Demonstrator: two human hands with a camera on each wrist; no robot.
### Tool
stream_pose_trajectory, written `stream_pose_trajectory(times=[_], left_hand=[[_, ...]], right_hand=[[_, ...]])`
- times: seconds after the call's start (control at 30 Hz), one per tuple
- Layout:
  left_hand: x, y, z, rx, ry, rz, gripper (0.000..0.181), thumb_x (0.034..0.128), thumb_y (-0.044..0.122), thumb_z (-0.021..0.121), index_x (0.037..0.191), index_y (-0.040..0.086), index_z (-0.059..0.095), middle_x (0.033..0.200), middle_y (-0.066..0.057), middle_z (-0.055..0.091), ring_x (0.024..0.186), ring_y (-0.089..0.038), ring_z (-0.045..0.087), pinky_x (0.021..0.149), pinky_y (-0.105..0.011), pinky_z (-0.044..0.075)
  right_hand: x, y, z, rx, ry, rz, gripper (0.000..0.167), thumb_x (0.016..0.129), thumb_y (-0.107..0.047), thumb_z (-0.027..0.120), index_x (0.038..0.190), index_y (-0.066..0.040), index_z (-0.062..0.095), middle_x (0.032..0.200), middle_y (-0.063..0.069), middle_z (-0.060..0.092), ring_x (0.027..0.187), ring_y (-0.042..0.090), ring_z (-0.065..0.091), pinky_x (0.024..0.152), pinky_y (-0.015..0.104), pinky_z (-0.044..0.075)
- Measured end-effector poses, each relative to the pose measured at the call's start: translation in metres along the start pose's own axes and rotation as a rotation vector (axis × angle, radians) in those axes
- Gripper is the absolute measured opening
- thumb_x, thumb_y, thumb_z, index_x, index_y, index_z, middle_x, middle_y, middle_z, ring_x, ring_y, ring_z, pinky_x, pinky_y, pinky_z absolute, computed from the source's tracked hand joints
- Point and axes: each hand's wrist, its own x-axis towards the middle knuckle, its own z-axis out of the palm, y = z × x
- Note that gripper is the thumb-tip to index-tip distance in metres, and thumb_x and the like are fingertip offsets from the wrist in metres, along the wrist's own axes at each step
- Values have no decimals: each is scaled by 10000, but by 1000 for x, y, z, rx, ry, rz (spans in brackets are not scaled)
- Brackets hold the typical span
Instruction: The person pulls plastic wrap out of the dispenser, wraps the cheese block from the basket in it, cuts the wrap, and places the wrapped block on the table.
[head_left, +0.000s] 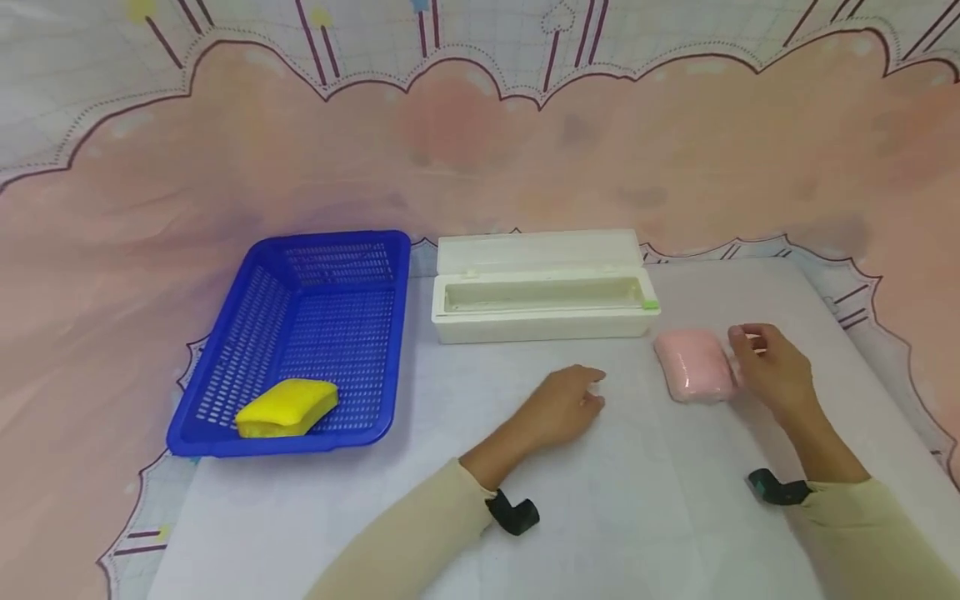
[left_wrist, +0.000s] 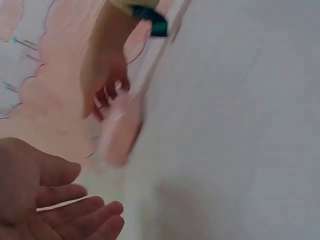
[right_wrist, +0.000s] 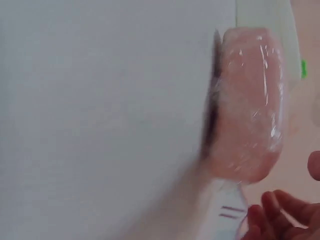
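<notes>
A pink rounded block in clear plastic wrap (head_left: 693,364) lies on the white table, its kind unclear. Just to its right is my right hand (head_left: 776,371), thumb and fingers apart and holding nothing; the right wrist view shows the fingertips (right_wrist: 272,210) close to one end of the pink block (right_wrist: 250,105). Left of the block, my left hand (head_left: 564,406) hovers over the table with relaxed fingers. The left wrist view shows this left hand (left_wrist: 55,195) holding nothing, with the blurred pink block (left_wrist: 122,130) beyond it.
At the left, a blue plastic basket (head_left: 399,333) contains a yellow block-shaped packet (head_left: 287,407). A long white box (head_left: 543,327) with its lid raised stands at the back middle, a green tab on its right end. Patterned cloth (head_left: 480,167) covers the background.
</notes>
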Motion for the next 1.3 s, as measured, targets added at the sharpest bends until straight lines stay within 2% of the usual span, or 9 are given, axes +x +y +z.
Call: stream_pose_trajectory(times=[0.07, 0.13, 0.27, 0.4, 0.53, 0.63, 0.77, 1.07, 1.3], left_hand=[[-8, -2, -33, 105, 38, 0, 366, 1061, 227, 530, 1386, 80, 613, 1374, -84, 647, 1253, -204, 625, 1093, -339, 480], [-14, -6, -68, 205, 67, -26, 343, 1056, 239, 554, 1347, 82, 645, 1336, -92, 665, 1250, -239, 626, 1072, -382, 499], [-16, -22, -127, 401, 47, -106, 376, 1032, 276, 610, 1362, 97, 639, 1338, -87, 661, 1252, -270, 621, 1036, -447, 521], [-7, -49, -160, 520, -64, -120, 458, 1004, 287, 661, 1418, 102, 596, 1422, -94, 601, 1316, -298, 561, 1068, -500, 494], [3, -73, -171, 515, -150, -95, 513, 975, 253, 704, 1439, 74, 578, 1438, -126, 599, 1347, -319, 536, 1139, -482, 438], [8, -87, -172, 454, -169, -116, 471, 975, 222, 703, 1407, 59, 610, 1419, -127, 626, 1344, -301, 558, 1163, -450, 419], [13, -98, -173, 379, -160, -141, 376, 962, 217, 721, 1309, 74, 696, 1336, -101, 685, 1258, -278, 617, 1102, -434, 480], [15, -107, -181, 222, -153, -173, 284, 950, 241, 739, 1199, 106, 765, 1100, -64, 751, 994, -217, 646, 915, -379, 558], [18, -112, -186, 180, -102, -121, 190, 967, 219, 707, 1081, 105, 807, 941, -29, 759, 888, -180, 614, 831, -343, 536]], right_hand=[[0, -15, 2, -104, 96, -105, 633, 1075, -463, 410, 1440, 52, 464, 1303, 324, 544, 1113, 467, 539, 759, 479, 533], [2, -34, 4, -182, 127, -213, 575, 1069, -431, 459, 1413, 26, 515, 1315, 307, 569, 1169, 482, 540, 867, 616, 519], [15, -74, 9, -281, 32, -410, 535, 1038, -437, 559, 1420, -62, 558, 1434, 238, 559, 1277, 468, 539, 1005, 676, 462], [34, -99, 19, -374, -41, -641, 486, 995, -354, 667, 1401, -93, 604, 1424, 189, 610, 1266, 418, 599, 1057, 636, 442], [53, -111, 30, -462, -136, -714, 472, 981, -355, 686, 1376, -101, 639, 1381, 146, 656, 1284, 361, 613, 1118, 666, 353], [64, -113, 39, -446, -218, -679, 431, 988, -367, 676, 1334, -112, 681, 1330, 128, 690, 1257, 348, 631, 1111, 636, 384], [70, -110, 44, -315, -255, -579, 373, 970, -386, 697, 1259, -154, 740, 1282, 118, 716, 1236, 349, 635, 1056, 551, 484], [75, -108, 47, -115, -212, -456, 261, 929, -346, 758, 1085, -144, 815, 1140, 91, 774, 1171, 326, 675, 965, 510, 543], [78, -113, 50, -124, -164, -505, 158, 944, -241, 746, 987, -109, 822, 1022, 87, 792, 1023, 290, 700, 856, 427, 535]])
